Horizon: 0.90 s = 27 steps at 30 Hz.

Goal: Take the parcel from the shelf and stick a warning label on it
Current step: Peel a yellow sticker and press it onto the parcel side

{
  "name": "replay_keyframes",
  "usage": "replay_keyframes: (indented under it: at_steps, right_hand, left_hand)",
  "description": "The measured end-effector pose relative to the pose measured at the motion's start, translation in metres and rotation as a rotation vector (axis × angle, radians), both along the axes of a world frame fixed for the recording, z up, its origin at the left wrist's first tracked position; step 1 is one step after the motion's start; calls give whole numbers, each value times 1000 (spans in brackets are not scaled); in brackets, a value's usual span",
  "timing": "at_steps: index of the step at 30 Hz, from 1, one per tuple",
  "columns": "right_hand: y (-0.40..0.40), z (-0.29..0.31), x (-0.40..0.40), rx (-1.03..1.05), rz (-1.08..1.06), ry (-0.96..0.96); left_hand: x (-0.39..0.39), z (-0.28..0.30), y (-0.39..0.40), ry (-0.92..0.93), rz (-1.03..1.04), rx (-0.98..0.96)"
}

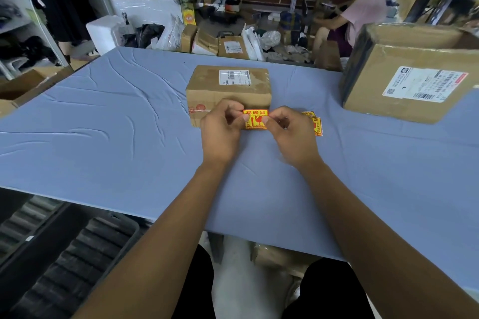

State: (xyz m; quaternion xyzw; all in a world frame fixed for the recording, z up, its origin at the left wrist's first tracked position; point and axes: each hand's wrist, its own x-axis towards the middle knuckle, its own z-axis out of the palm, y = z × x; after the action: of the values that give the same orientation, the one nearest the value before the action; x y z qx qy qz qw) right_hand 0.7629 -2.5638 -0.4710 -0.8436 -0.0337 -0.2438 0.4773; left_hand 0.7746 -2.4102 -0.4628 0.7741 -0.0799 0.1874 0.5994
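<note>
The counter (103,116) is covered in plain pale blue. The parcel (228,90) is brown cardboard with a white printed sticker. The warning label (255,119) is yellow, printed in red.

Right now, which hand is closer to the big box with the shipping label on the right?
Right. The right hand is beside the spare labels, left of the big box; the left hand sits farther left, by the small parcel.

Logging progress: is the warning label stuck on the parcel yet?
Cannot tell: both hands pinch the label against the parcel's near side.
</note>
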Motion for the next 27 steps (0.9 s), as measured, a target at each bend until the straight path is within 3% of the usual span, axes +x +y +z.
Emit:
replay_keyframes:
  at_steps: [5,12,21,27]
  right_hand:
    - [-3,0,4,-75,-68,35]
    - [-6,-7,10,-87,15,-13]
    - [-8,-6,4,-88,138,-85]
    - [-6,-7,7,-90,31,-10]
  left_hand:
    - [9,4,-9,56,139,74]
    - [10,-5,-15,-57,197,222]
    - [8,-12,-14,-45,35,135]
    - [8,-13,-9,21,120,124]
